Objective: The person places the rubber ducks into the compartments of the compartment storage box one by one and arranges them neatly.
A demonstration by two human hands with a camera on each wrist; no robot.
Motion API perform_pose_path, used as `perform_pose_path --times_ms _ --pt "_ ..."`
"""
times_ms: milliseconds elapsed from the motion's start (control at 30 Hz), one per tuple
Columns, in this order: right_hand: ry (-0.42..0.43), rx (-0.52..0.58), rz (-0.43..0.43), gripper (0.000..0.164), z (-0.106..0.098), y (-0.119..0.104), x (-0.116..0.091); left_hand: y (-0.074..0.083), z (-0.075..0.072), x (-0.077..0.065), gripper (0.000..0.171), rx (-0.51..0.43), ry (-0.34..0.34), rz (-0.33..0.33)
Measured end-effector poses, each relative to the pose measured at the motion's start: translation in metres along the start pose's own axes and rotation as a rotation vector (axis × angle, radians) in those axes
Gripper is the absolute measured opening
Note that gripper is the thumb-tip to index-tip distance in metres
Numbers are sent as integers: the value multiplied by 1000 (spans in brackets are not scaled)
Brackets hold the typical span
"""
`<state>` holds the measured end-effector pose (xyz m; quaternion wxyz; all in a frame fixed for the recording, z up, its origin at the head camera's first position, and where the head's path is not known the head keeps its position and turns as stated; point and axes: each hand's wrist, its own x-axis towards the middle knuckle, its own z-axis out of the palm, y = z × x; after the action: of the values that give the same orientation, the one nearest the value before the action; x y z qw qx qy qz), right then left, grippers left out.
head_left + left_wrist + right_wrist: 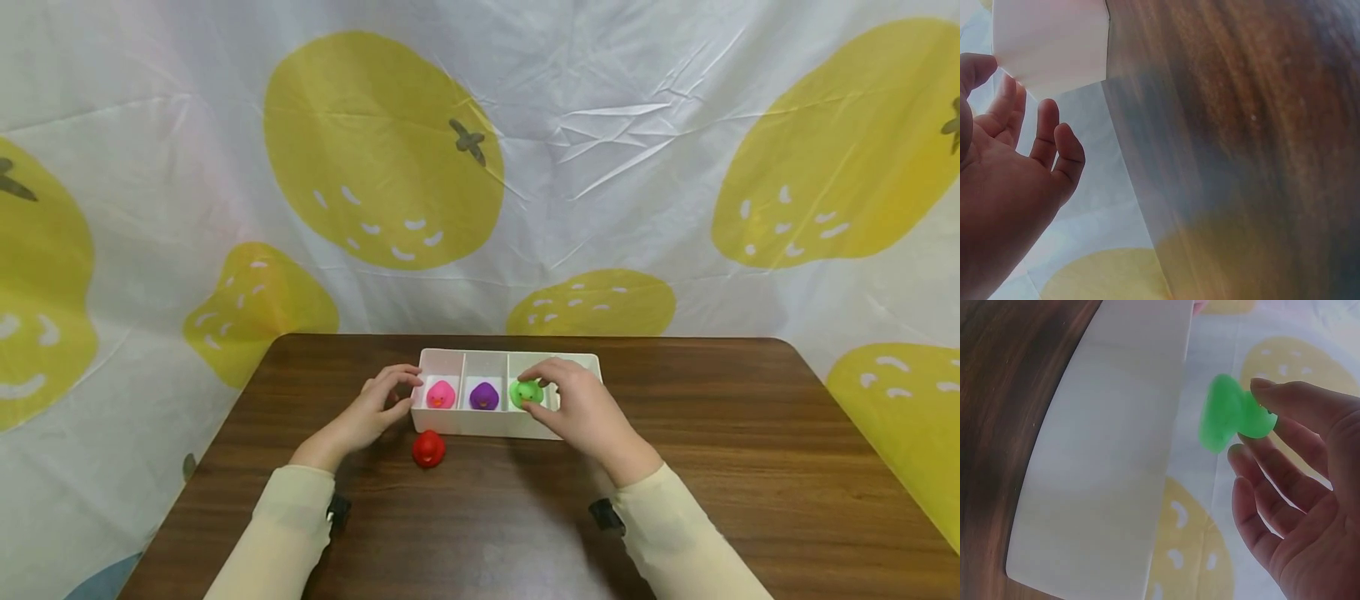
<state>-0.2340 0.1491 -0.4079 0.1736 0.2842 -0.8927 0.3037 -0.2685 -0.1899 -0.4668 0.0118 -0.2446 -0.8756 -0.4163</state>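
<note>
- Right hand (pixel 581 408): grasping the green duck (pixel 1220 412), thumb on one side and fingertips on the other; pinched by the smaller head end, which I judge keeps the broad base free of my fingers
- Green duck's position: above the third compartment from the left of the white box (pixel 480 423), clear of the rim in the right wrist view; held high, I think, so it does not catch the wall
- Left hand (pixel 373 408): grasping nothing, fingers loosely bent, tips against the box's left end; probably there to steady it
- Pink duck (pixel 440 395) in the leftmost compartment, purple duck (pixel 484 397) in the next; one to each, dividers presumably keeping them apart
- Red duck (pixel 429 449): on the table (pixel 750 433), just in front of the box's left part, touched by neither hand
- Compartments beyond the green duck: partly behind my right hand, contents cannot be told
</note>
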Motion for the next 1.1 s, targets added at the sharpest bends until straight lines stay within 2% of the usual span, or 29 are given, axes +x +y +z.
perform_pose_path --times_ms 233,667,900,1100 --pt "-11 -16 2 27 1 7 4 -2 0 -1 31 -1 -1 -1" --pt "-84 -69 75 29 9 20 11 -1 -1 -1 31 -6 -2 1" --pt "-110 -131 63 29 12 27 17 -3 -1 -1 32 -3 -8 -22" --pt "-141 -148 69 27 16 33 20 -3 -1 -1 32 -1 -8 -15"
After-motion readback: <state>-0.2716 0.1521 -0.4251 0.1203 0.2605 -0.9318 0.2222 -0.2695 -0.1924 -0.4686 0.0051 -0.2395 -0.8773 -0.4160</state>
